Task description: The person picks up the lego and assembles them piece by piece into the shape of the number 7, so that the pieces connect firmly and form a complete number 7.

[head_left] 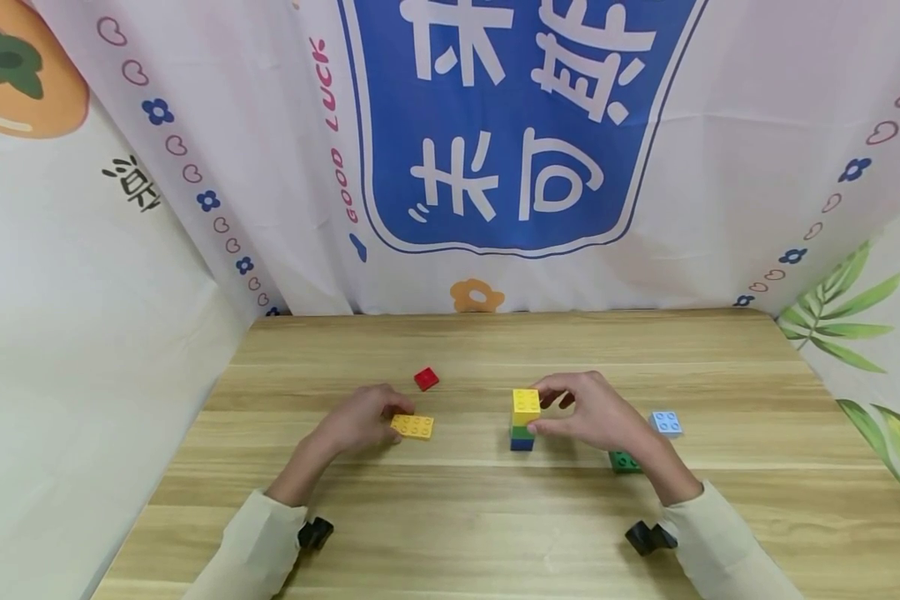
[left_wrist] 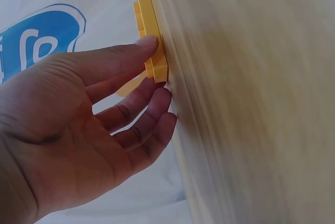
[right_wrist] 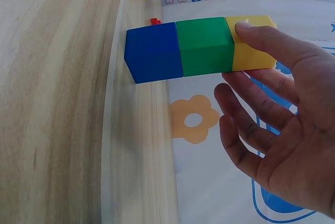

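My left hand [head_left: 363, 418] pinches a flat orange-yellow building brick [head_left: 413, 427] with two rows of studs. In the left wrist view the thumb lies across the side of that brick [left_wrist: 151, 30], while the other fingers curl beneath and behind it. On the right, a three-block stack has a blue block [right_wrist: 154, 52] at the bottom, a green block [right_wrist: 205, 46] in the middle and a yellow block [head_left: 526, 402] on top. My right hand [head_left: 588, 411] grips the stack by its yellow block, thumb on the near face and fingers behind.
A small red brick [head_left: 426, 379] lies on the wooden table [head_left: 450, 525] beyond the left hand. Right of the stack are a light blue brick [head_left: 665, 423] and a green brick [head_left: 625, 462], the latter partly covered by the right forearm. A printed cloth [head_left: 300, 275] hangs behind the table.
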`<state>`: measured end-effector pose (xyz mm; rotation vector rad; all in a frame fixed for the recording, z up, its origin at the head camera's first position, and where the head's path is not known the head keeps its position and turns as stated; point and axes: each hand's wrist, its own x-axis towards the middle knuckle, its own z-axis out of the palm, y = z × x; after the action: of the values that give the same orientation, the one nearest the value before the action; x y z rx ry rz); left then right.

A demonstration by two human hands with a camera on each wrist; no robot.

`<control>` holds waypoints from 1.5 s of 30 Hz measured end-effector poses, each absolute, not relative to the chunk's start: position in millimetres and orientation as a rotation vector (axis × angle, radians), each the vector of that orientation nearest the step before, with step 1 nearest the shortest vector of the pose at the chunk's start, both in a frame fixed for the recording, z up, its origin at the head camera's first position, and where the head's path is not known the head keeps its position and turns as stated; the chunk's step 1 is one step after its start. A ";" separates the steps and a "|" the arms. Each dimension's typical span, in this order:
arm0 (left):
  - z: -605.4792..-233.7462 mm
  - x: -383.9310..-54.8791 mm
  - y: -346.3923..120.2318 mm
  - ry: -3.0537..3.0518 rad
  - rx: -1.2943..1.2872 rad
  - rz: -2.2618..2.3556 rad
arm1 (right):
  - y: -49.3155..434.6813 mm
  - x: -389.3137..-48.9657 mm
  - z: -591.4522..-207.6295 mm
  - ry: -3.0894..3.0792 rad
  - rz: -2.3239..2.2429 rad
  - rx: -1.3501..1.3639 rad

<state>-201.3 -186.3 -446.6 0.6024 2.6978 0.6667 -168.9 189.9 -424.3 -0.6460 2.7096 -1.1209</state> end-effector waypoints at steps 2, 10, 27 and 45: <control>-446.6 -200.9 -185.8 2.701 0.610 0.649 | 190.1 -168.8 -424.6 2.712 -1.119 -0.648; -446.4 -200.5 -184.3 2.709 0.676 0.641 | 190.5 -168.3 -424.4 2.710 -1.123 -0.638; -411.5 -194.1 -159.2 2.677 0.798 0.982 | 194.8 -170.6 -429.1 2.660 -1.183 -0.605; -379.9 -187.9 -115.7 2.717 0.877 1.072 | 195.2 -176.7 -434.3 2.658 -1.207 -0.620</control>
<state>-187.9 -115.7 -379.9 0.8770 2.7171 1.0720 -176.7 195.2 -434.3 -0.6201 2.6580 -1.2073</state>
